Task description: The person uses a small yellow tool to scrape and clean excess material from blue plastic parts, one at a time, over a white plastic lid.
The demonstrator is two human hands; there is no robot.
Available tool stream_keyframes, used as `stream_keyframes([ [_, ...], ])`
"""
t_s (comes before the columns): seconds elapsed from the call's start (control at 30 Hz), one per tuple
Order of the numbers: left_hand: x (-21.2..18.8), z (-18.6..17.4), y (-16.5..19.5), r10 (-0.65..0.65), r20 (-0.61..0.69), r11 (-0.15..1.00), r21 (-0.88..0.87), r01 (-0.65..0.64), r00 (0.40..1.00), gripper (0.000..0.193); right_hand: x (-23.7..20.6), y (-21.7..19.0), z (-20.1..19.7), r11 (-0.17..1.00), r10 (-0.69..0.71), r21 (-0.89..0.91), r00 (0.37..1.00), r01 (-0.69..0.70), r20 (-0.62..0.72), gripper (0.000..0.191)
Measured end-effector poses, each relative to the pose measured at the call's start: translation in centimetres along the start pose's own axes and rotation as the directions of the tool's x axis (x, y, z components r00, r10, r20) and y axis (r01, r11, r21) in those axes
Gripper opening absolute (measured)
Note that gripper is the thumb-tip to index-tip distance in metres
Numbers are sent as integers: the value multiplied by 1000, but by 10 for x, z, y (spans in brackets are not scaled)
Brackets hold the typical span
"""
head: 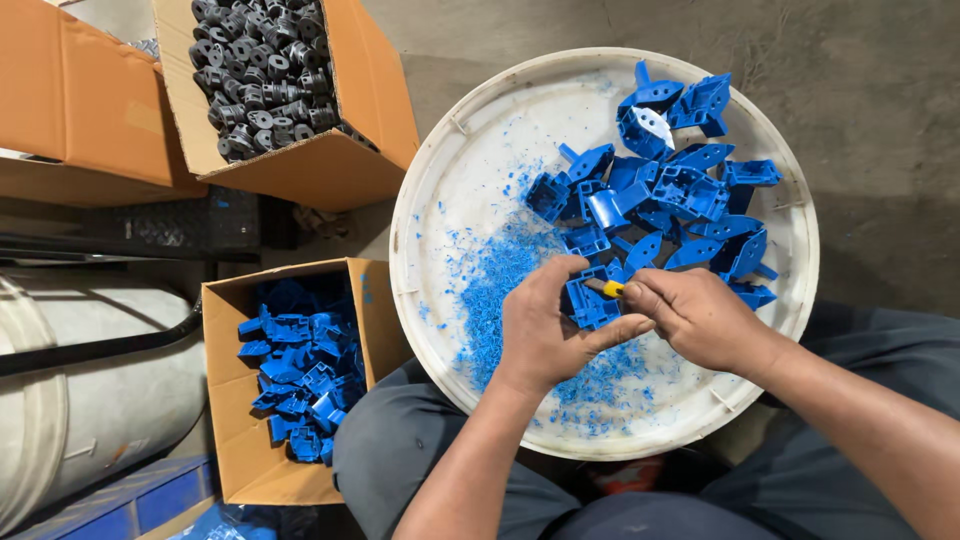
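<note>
Three brown cardboard boxes stand to my left, all with flaps open. The nearest box [232, 420], just beside my left knee, holds a heap of blue plastic parts. Above it, a second box [340, 150] is filled with small black round parts, and a third box [80, 100] in the far corner shows only its plain orange-brown side. I can make out no labels on any of them.

On my lap lies a round white tray [440, 180], and my hands meet over its lower middle. My left hand [545, 325] has its fingers curled and pinching a blue plastic bracket [590, 305], thumb pressed along its lower edge. The bracket is a boxy, ribbed piece with open pockets; its long axis runs roughly up and away from me, tilted slightly right, though my hand hides much of it. My right hand [700, 315] has its fingers pressed together around a small yellow-handled tool [608, 289], whose tip points left, touching the bracket's top.

Behind the bracket, a pile of like blue pieces [680, 190] fills the tray's far right. Blue shavings [495, 275] are strewn left of and below my hands.
</note>
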State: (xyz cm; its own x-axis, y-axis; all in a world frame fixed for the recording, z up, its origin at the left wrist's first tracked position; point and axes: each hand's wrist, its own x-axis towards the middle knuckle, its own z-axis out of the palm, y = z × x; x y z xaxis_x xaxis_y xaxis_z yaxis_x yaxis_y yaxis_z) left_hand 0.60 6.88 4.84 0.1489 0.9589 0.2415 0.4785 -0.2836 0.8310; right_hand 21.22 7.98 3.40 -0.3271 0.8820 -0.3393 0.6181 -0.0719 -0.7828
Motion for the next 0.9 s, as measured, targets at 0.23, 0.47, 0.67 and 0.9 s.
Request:
stream_keyframes([
  [0.23,-4,3,-1,-27,6,1000,-10,27,1000,72,0,-1,-4,996,-32,-88,999,35,28,34],
  [0.47,-4,1,0,-36,24,998,-41,37,999,68,-1,-4,-5,968,-71,-240,997,74,21,35],
  [0.67,-5,4,-1,-30,11,997,-68,31,999,66,-5,-11,-2,956,-50,-290,998,39,-30,34],
  [0.9,-6,5,-3,-75,33,993,-88,78,997,66,-5,-16,-6,944,-43,-327,999,39,-5,32],
])
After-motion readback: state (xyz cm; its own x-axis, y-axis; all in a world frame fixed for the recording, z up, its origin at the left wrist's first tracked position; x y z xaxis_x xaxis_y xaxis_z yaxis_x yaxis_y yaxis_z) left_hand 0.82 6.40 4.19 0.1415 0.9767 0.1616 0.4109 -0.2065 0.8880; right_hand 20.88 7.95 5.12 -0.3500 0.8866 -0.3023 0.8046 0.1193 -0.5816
